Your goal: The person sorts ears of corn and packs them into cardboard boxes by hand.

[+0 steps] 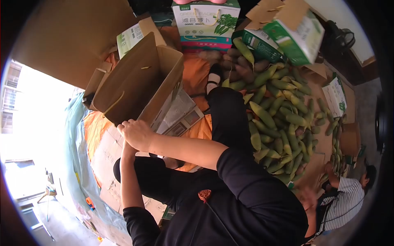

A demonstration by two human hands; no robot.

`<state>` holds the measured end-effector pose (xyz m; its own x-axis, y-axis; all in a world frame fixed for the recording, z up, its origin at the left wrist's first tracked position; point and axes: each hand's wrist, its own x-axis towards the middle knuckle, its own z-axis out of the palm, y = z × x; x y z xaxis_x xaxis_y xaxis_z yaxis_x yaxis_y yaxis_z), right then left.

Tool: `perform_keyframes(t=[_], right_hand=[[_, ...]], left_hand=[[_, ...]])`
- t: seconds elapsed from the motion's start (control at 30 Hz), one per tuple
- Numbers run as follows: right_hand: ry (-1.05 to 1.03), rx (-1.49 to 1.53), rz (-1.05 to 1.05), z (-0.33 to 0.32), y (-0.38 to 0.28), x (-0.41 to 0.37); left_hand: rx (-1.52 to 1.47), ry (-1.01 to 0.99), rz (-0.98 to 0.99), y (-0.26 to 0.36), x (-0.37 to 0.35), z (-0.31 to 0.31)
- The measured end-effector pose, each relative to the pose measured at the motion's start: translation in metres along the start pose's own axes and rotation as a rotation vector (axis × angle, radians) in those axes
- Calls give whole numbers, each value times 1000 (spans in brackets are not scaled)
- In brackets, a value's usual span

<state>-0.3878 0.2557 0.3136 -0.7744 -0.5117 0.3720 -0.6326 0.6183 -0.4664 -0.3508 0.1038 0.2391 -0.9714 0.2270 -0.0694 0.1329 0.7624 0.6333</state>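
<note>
An open cardboard box [170, 61] lies tilted in front of me, its brown inside facing up and a yellow cord handle [114, 103] hanging within. At the box's near edge is my right hand [137, 134], its fingers curled against the cardboard. My left hand [129, 148] comes up from below, mostly hidden behind the right, so its fingers do not show. To the right of my bent knee spreads a big pile of green radishes [293, 119].
A printed radish carton [205, 20] stands at the back on a pink-and-teal box [207, 43]. More green-and-white cartons [297, 35] are at back right. At lower right a person in a striped top [340, 205] sits by the pile. Blue plastic sheeting [78, 151] hangs at left.
</note>
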Motion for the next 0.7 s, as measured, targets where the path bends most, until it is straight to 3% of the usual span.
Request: perform_keyframes(t=[0.07,0.1,0.23,0.3,0.37,0.43,0.5,0.6,0.63,0.7], right_hand=[[-56,136,-3,0,2,-2],[-132,76,-39,-5,13,-1],[-352,-226,-47,-2,76,7],[-287,-362,17,8,108,5],[-232,-385,33,9,135,3],[-209,-339,19,0,142,-2],[-201,-338,16,5,141,-6],[-163,-328,10,6,129,-11],[-178,-321,38,6,123,-13],[-209,-297,71,6,115,-17]], left_hand=[[-194,15,-210,1,-7,-6],[-696,190,-793,7,-11,-9],[-805,300,-628,15,-21,-17],[-874,372,-552,12,-22,-23],[-850,662,-574,21,-19,-23],[-621,821,-357,25,-23,-23],[-161,793,-243,57,-19,-30],[138,526,-63,84,-3,-20],[123,509,-50,84,6,-14],[444,349,-42,83,23,-2]])
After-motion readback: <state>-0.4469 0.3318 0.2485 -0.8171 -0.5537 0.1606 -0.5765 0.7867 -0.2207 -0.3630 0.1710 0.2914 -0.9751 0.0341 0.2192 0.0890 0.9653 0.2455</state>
